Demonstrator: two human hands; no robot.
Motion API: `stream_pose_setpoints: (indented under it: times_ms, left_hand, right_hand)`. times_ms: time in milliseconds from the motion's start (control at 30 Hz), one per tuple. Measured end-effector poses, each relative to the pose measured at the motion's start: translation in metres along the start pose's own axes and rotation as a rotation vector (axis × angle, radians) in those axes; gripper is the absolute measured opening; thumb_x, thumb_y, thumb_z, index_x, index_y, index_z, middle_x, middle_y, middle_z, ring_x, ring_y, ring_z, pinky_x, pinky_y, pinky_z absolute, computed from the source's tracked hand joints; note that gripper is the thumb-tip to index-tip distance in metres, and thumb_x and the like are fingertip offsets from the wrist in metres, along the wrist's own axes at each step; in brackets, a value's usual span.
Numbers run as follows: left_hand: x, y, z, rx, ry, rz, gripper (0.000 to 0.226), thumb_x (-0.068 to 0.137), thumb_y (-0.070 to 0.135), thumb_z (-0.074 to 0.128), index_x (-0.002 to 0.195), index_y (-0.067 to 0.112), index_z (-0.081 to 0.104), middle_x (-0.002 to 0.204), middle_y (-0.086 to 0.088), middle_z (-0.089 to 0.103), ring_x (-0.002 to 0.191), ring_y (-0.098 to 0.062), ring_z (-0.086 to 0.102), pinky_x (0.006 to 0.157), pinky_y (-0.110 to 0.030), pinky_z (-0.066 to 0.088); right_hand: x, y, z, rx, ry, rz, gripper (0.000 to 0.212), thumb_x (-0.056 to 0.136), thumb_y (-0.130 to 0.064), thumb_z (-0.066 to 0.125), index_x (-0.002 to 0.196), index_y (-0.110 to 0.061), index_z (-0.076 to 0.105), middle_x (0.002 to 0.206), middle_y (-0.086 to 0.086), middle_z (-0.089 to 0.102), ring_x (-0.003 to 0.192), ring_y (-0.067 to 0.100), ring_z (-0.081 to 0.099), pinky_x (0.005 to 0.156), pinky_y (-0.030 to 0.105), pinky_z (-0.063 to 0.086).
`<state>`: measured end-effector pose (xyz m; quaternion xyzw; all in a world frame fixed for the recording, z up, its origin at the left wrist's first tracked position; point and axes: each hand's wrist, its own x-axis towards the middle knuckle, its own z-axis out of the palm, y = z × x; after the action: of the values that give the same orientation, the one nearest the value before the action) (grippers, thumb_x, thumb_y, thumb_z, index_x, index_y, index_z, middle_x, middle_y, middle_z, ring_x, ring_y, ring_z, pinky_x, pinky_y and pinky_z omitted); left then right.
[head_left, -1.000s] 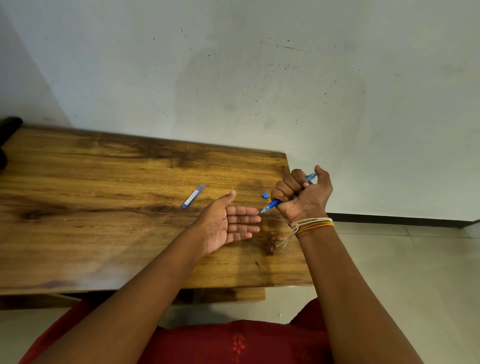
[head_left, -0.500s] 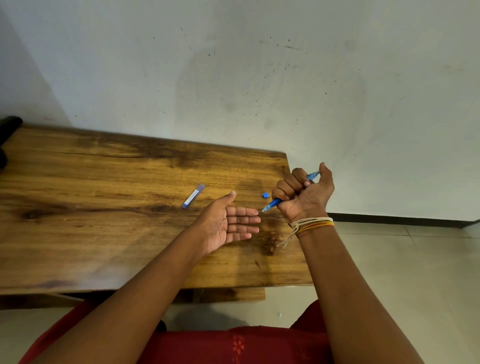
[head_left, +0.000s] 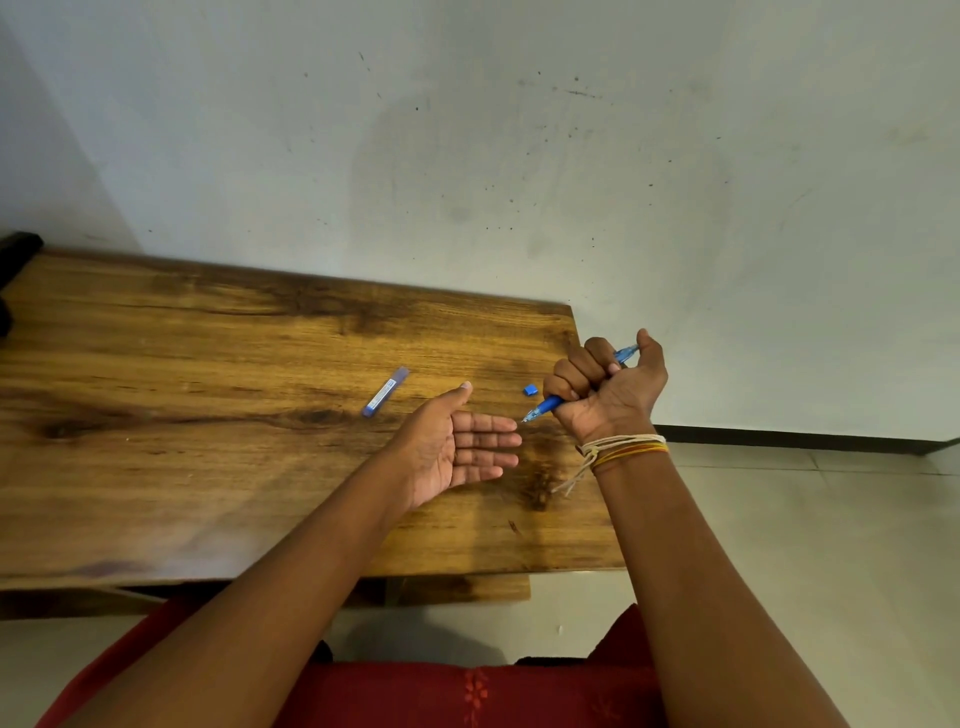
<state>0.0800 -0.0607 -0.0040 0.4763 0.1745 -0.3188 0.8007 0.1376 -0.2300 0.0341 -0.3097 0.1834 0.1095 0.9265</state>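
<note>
Right now the right hand (head_left: 605, 400) is gripping the blue pencil (head_left: 544, 408) in a fist, its long axis slanting down-left with the tip just short of the left hand (head_left: 457, 447), which is hovering palm-up, fingers straight, holding nothing.

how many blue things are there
3: a mechanical pencil gripped in the right hand, a small cap on the table just left of it, and a lead tube lying farther left.

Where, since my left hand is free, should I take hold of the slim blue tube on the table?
Pinch the tube at mid-length, across its narrow width, coming from above: it lies flat on the table, slanted, with both long sides clear.
</note>
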Motion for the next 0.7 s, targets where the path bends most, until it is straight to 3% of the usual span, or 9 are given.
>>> stream_pose_setpoints:
  times_ms: [133,700]
  left_hand:
    - [0.0002,0.0006,-0.0007,0.0,-0.002,0.0,0.064,0.097,0.051,0.033,0.101,-0.001,0.07,0.102,-0.018,0.073,0.085,-0.028,0.073,0.067,-0.03,0.059]
    - [-0.0003,0.0026,-0.0007,0.009,0.012,-0.004,0.063,0.097,0.05,0.032,0.099,0.001,0.071,0.102,-0.018,0.074,0.085,-0.028,0.073,0.071,-0.032,0.058]
  right_hand:
    - [0.0011,0.0001,0.001,0.012,0.004,0.005,0.053,0.085,-0.049,0.034,0.041,-0.018,0.029,0.038,-0.004,0.019,0.042,0.012,0.009,0.044,0.022,0.012]
    - [0.0041,0.0001,0.0004,0.008,0.014,-0.006,0.052,0.083,-0.05,0.037,0.043,-0.018,0.029,0.039,-0.004,0.02,0.038,0.011,0.015,0.045,0.022,0.013]
